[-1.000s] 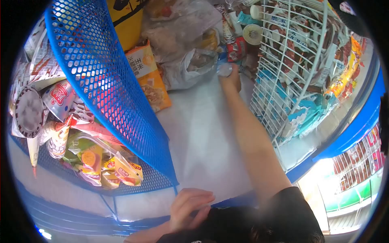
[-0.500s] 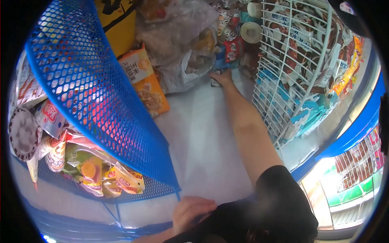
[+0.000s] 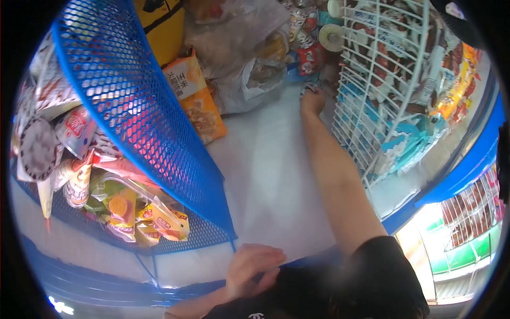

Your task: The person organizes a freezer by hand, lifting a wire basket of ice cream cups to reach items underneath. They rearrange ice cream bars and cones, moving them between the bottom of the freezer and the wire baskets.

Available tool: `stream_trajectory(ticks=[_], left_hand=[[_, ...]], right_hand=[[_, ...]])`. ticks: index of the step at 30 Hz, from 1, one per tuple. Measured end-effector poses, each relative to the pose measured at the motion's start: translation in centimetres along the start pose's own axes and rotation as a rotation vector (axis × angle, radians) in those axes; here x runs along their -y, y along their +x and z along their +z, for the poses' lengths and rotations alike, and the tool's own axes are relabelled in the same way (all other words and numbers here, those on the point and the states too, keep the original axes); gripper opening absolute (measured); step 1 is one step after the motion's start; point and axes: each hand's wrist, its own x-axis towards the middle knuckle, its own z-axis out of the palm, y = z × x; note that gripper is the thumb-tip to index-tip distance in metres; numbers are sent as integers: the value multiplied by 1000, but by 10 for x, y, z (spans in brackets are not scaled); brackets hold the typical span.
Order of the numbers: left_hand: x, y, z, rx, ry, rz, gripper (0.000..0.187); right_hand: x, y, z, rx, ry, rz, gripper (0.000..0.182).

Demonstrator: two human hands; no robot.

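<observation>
Deep inside a white-walled freezer, my right hand [image 3: 313,101] is closed on a small black-and-white item [image 3: 308,89]; its kind cannot be made out. Just beyond it are red packets [image 3: 311,58] and a blue packet. To its left lies a whitish plastic bag [image 3: 260,77] with its mouth showing. A white wire basket [image 3: 366,95] full of ice cream packs stands right of my forearm. My left hand [image 3: 255,268] rests near my body at the freezer's front edge, fingers loosely bent, thumb apart, holding nothing visible.
A blue mesh basket [image 3: 159,127] with wrapped ice creams [image 3: 122,210] forms the left side. Against it leans an orange-and-white packet [image 3: 196,98] with Chinese characters. A yellow bag [image 3: 164,32] sits behind. The blue freezer rim [image 3: 462,170] runs along the right.
My right hand has moved to the right, away from the plastic bag and nearer the wire basket, with the small item in it. The view has shifted slightly; my left hand stays put.
</observation>
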Motion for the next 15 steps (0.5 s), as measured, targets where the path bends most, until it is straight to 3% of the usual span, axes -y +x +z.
stream_trajectory(ticks=[1, 4, 7, 10, 12, 14, 15], left_hand=[[-1, 2, 0, 5, 1, 8, 39], [-6, 0, -3, 9, 3, -10, 40], [-8, -1, -5, -17, -12, -33, 41], [-5, 1, -5, -29, -24, -1, 42], [-2, 2, -3, -27, -22, 9, 42], [-3, 0, -2, -20, -6, -12, 40], [-6, -2, -2, -4, -40, -59, 36]], right_hand=[[2, 2, 1, -143, 173, 16, 46], [92, -13, -24, -167, 278, -79, 50], [157, -19, -17, -140, 540, -330, 57], [99, 10, 22, 76, 80, -448, 61], [42, 28, 45, 150, 194, -251, 58], [8, 35, 58, 72, -50, 102, 58], [-16, 39, 61, 53, 36, 247, 57]])
